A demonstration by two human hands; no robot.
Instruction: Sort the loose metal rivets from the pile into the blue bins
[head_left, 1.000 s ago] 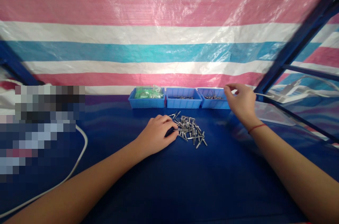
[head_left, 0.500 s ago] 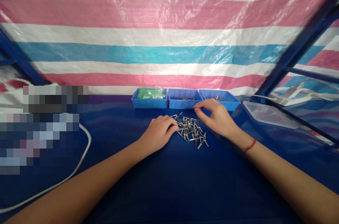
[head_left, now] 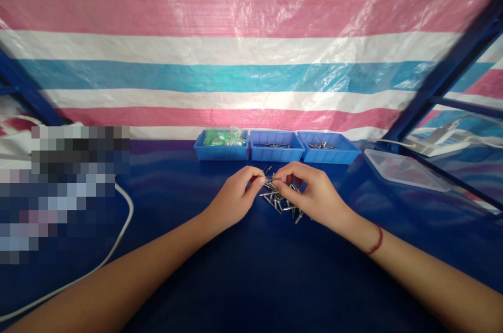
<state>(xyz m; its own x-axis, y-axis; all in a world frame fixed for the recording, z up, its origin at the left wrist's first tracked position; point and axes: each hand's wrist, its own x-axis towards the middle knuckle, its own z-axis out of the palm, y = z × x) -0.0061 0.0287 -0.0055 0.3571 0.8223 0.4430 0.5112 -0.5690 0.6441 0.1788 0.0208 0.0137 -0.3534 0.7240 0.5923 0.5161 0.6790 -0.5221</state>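
A pile of small metal rivets lies on the dark blue table. My left hand and my right hand meet just above the pile, fingertips pinched together on one rivet between them. A red string circles my right wrist. Behind the pile stand three small blue bins in a row: the left bin holds green parts, the middle bin and the right bin hold a few metal rivets.
A clear plastic lid lies at the right behind my right arm. A white cable curves across the table's left side beside a blurred patch. A striped tarp closes the back; a blue frame bar slants at the right.
My right hand came back from the right bin to the pile and now meets my left hand. My left hand lifted slightly and pinches a rivet.
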